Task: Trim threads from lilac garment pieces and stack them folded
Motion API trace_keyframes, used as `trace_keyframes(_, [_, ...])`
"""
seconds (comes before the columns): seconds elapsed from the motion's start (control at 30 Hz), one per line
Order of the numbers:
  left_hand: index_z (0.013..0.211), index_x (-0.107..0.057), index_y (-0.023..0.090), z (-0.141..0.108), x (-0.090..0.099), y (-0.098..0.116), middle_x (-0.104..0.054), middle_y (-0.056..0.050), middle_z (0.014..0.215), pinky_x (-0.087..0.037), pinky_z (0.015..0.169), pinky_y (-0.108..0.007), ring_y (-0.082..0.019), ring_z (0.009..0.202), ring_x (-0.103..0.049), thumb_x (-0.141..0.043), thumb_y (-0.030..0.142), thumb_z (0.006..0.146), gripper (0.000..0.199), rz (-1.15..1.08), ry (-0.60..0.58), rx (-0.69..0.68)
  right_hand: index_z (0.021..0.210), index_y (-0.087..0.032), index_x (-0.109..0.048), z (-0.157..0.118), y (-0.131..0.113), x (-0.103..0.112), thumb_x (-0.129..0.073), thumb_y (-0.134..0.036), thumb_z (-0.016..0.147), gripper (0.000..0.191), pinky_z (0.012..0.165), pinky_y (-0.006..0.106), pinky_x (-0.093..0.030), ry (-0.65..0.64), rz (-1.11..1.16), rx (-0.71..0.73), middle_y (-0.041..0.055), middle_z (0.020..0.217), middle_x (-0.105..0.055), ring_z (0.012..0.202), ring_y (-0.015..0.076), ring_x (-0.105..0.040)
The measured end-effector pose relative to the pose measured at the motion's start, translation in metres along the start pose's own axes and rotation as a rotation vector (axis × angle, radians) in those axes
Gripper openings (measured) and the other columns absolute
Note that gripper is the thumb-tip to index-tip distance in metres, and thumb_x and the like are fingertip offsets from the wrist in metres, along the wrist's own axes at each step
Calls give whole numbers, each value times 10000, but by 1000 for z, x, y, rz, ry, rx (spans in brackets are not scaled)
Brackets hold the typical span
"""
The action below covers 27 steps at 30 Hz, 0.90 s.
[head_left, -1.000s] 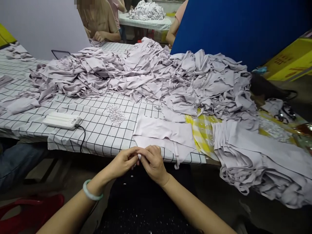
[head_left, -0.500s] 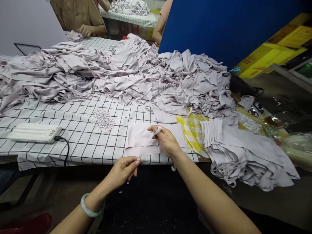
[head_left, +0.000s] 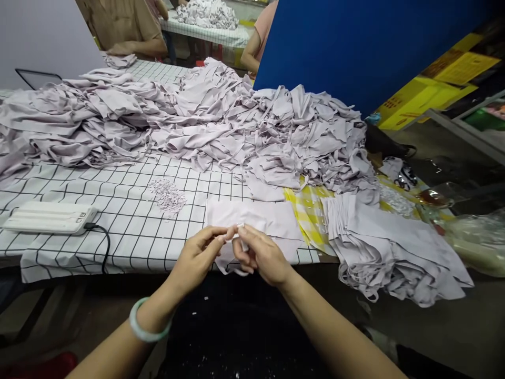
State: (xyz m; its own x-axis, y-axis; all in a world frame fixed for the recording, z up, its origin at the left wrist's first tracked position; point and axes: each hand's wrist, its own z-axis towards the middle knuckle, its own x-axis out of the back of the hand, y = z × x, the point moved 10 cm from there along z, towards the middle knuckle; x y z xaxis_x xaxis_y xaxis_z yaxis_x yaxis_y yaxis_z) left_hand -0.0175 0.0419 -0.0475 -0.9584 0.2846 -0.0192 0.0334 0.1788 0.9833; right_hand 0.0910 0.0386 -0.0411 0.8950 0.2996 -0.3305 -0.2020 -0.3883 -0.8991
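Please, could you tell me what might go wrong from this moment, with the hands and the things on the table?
1. The right hand pinches a small pale strip between its fingers, so the strip could slip out.
2. The stack of cloth hangs partly past the table edge and might slide off.
3. The black cable droops over the near edge; if snagged, it could drag the white device.

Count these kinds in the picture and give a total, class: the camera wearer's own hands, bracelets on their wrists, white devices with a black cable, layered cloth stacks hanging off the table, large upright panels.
Own hands: 2 (left hand, right hand)
Bracelet: 1
White device: 1
Layered cloth stack: 1
Panels: 2 (blue panel, pale panel)
Total: 7
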Motion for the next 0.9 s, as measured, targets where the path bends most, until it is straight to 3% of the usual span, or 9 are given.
trace_keyframes(0.13, [1003, -691, 131, 2, -23, 3, -544, 14, 638, -444, 588, -245, -103, 591, -494, -578, 365, 911, 276, -131, -195, 41, 803, -193, -573, -25, 18, -12, -404, -446, 982, 353, 467, 234, -367, -15, -249, -49, -43, 570, -483, 463, 95, -416])
trace_keyframes(0.3, [870, -633, 149, -10, -30, 5, -616, -25, 808, -507, 694, -281, -136, 742, -591, -597, 313, 885, 169, 49, -232, -11, 716, -198, -532, -36, 35, -5, -393, -391, 978, 354, 526, 250, -344, 19, -342, -65, -40, 568, -426, 529, 111, -391])
trace_keyframes(0.4, [818, -600, 158, -17, -32, 11, -594, -14, 753, -464, 619, -258, -120, 675, -546, -561, 257, 893, 130, 221, -229, -98, 817, -203, -555, -44, 39, 0, -423, -395, 983, 286, 555, 255, -337, 87, -418, -30, -46, 607, -448, 563, 117, -406])
trace_keyframes(0.5, [790, -596, 162, -18, -33, 20, -579, -14, 737, -417, 583, -253, -116, 652, -506, -538, 188, 894, 123, 418, -196, -245, 1015, -223, -585, -53, 34, 7, -465, -394, 991, 210, 626, 266, -378, 185, -577, 57, -33, 709, -573, 629, 133, -500])
trace_keyframes(0.57, [810, -597, 164, -13, -39, 21, -583, -16, 747, -425, 592, -259, -122, 662, -517, -518, 161, 905, 124, 470, -222, -317, 1015, -226, -609, -57, 30, 14, -462, -392, 996, 223, 699, 283, -409, 234, -620, 104, -5, 796, -631, 714, 154, -561])
trace_keyframes(0.63, [873, -599, 159, -2, -44, 22, -600, -39, 807, -463, 646, -281, -145, 723, -549, -501, 145, 913, 107, 525, -219, -422, 903, -218, -628, -56, 26, 28, -489, -414, 977, 252, 710, 288, -415, 307, -595, 107, 5, 794, -621, 742, 167, -561])
trace_keyframes(0.7, [968, -600, 140, 12, -47, 20, -612, -89, 919, -501, 742, -336, -191, 837, -569, -493, 124, 899, 128, 650, -179, -551, 803, -207, -617, -52, 28, 48, -556, -462, 928, 290, 622, 273, -391, 392, -512, 55, -10, 694, -548, 657, 150, -500])
trace_keyframes(0.8, [1016, -604, 118, 34, -54, 6, -603, -140, 1002, -509, 823, -410, -245, 918, -551, -492, 77, 847, 207, 866, -146, -663, 807, -196, -615, -42, 42, 69, -622, -537, 854, 345, 451, 234, -252, 453, -282, -83, -65, 556, -391, 485, 95, -314])
trace_keyframes(0.9, [919, -621, 120, 47, -54, -4, -607, -126, 927, -516, 782, -380, -231, 858, -557, -468, 44, 838, 189, 893, -119, -703, 847, -193, -594, -29, 58, 71, -657, -563, 801, 379, 383, 202, -122, 455, -88, -189, -110, 480, -346, 406, 56, -186])
